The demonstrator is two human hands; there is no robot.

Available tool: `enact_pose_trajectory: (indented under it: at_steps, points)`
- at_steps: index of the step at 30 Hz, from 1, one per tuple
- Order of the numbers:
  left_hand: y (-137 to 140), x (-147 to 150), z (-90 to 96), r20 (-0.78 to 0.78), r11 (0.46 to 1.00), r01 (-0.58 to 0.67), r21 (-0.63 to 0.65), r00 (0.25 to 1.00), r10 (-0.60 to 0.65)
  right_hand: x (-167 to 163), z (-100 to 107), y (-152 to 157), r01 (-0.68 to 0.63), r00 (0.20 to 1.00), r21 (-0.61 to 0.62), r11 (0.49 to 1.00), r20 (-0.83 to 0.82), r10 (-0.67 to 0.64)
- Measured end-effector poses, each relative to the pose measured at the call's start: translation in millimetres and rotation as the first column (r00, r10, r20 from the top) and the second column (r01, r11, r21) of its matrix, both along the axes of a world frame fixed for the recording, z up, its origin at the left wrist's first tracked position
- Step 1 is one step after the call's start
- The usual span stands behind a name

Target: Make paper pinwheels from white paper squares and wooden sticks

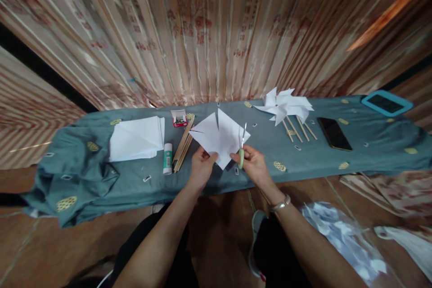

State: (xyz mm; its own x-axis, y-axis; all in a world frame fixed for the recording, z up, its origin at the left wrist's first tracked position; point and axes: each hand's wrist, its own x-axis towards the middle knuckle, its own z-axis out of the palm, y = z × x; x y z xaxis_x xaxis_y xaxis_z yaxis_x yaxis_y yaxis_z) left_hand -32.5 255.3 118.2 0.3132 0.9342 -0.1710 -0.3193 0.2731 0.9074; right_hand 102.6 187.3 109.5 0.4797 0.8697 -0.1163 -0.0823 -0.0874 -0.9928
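A square sheet of white paper [226, 137] is held up cornerwise over the table's front part, with slits running in from its top and left corners. My left hand [202, 166] pinches its lower left edge between thumb and fingers. My right hand [252, 162] has the green-handled scissors [241, 155] in its grip, blades pointing up beside the paper's right corner. The right thumb also touches the sheet's lower right edge. Left of the paper lie several wooden sticks [184, 146], a glue stick [168, 159] and a small red box of metal pieces [179, 118].
A stack of white paper [135, 139] lies on the left of the cloth-covered table [209, 184]. Paper pinwheels [283, 105] on sticks, a black phone [334, 133] and a blue-framed tablet [386, 102] are to the right. A clear bag of paper scraps [340, 234] stands on the floor. Curtains hang behind.
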Motion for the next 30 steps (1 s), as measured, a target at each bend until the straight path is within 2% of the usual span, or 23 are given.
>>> enact_pose_trajectory:
  at_steps: [3, 7, 11, 16, 19, 26, 30]
  points:
    - [7.3, -5.4, -1.4, -0.026, 1.000, -0.014, 0.017, 1.000, 0.015, -1.1, 1.2, -8.6, -0.054, 0.999, -0.020, 0.998, -0.001, 0.054]
    - [15.5, -11.0, 0.4, -0.055, 0.992, -0.056, 0.109, 0.997, 0.062, -5.3, 7.5, -24.0, -0.183, 0.983, -0.124, 0.975, -0.006, 0.184]
    - [20.5, -15.9, 7.0, -0.040, 0.978, -0.097, 0.182, 0.994, 0.106, -15.2, 11.4, -37.5, -0.366, 0.924, -0.179, 0.913, 0.049, 0.380]
    - [24.7, -19.9, 10.4, -0.058, 0.959, -0.162, 0.233, 0.982, 0.181, -30.4, 16.4, -46.9, -0.517, 0.847, -0.207, 0.831, 0.018, 0.532]
    - [25.1, -20.0, 11.0, -0.041, 0.949, -0.207, 0.238, 0.974, 0.222, -36.3, 19.0, -49.0, -0.553, 0.829, -0.210, 0.806, -0.046, 0.557]
    - [14.1, -13.0, 14.6, -0.054, 0.961, -0.158, 0.228, 0.983, 0.175, -42.1, 18.7, -44.0, -0.509, 0.861, -0.150, 0.847, -0.071, 0.504]
    - [7.6, -8.9, 16.4, -0.028, 0.963, -0.154, 0.222, 0.986, 0.164, -42.8, 17.8, -41.3, -0.507, 0.862, -0.149, 0.849, -0.054, 0.505]
